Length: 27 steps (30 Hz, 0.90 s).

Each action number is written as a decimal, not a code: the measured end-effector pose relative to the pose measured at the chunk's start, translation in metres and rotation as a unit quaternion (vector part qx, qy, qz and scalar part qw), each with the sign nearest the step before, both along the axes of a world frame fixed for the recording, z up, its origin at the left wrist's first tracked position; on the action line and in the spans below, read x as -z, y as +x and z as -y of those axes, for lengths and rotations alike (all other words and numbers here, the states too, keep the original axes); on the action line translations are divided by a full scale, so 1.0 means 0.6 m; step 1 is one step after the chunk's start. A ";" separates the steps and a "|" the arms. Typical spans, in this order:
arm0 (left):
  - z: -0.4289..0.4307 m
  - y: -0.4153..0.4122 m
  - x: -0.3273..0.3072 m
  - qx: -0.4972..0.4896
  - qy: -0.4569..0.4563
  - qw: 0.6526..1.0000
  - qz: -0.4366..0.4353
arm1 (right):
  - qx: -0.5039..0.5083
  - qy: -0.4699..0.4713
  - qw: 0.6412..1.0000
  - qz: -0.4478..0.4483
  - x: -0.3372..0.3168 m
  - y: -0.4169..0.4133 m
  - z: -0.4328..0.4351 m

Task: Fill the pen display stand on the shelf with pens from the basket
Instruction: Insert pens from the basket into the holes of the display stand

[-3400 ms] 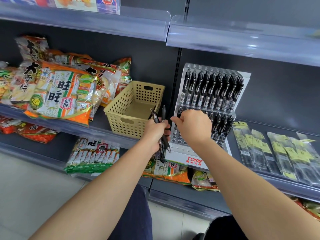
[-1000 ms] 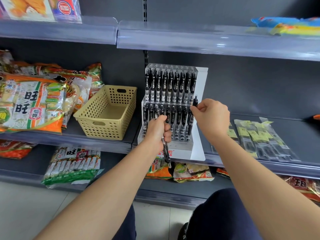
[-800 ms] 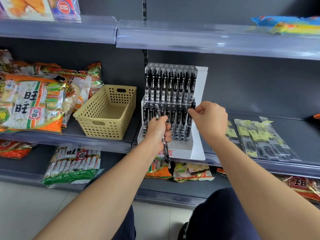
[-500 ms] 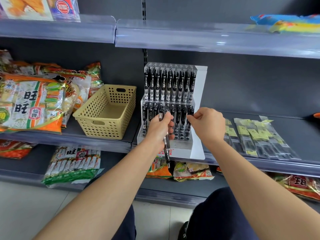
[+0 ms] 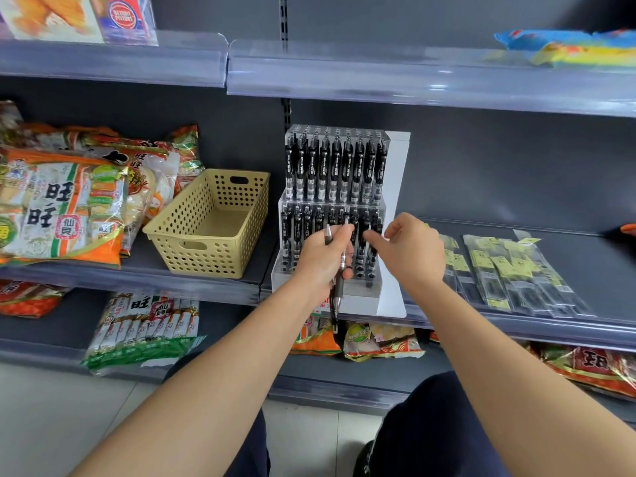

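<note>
The person's left forearm (image 5: pixel 213 373) and right forearm (image 5: pixel 499 366) are bare along all that shows, right up to the wrists. The left hand (image 5: pixel 320 259) and right hand (image 5: pixel 409 249) are bare too. Lower down, plain dark navy trousers (image 5: pixel 433 428) cover both legs. A dark shape beside them may be a shoe tip (image 5: pixel 361 459).

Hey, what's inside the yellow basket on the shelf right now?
The yellow basket shows only bare floor, with nothing lying on it. Its near wall hides the front strip of the floor.
</note>
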<state>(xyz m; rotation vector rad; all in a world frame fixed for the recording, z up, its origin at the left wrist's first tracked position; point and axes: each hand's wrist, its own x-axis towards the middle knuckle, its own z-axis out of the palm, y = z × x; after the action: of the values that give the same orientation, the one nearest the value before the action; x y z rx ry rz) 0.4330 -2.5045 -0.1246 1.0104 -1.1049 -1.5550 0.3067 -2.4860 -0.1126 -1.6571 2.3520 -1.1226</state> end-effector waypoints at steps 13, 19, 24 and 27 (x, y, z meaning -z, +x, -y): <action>-0.008 0.005 0.002 0.042 -0.157 0.982 0.099 | -0.128 0.046 0.962 0.237 -0.063 0.010 -0.010; 0.002 0.012 0.011 -0.066 -0.107 0.987 0.104 | -0.049 -0.097 0.982 0.153 -0.068 -0.001 -0.006; 0.006 0.015 0.013 -0.095 -0.104 0.983 0.114 | -0.032 -0.123 0.992 0.013 -0.065 0.008 -0.012; 0.006 0.012 0.012 -0.086 -0.091 0.988 0.094 | -0.032 -0.109 0.993 -0.016 -0.052 0.009 -0.007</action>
<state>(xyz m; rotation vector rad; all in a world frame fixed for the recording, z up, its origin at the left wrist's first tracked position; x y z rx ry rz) 0.4402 -2.5081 -0.1317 1.1125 -1.2312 -1.2173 0.3122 -2.4816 -0.0816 -1.8156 2.2457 -1.3933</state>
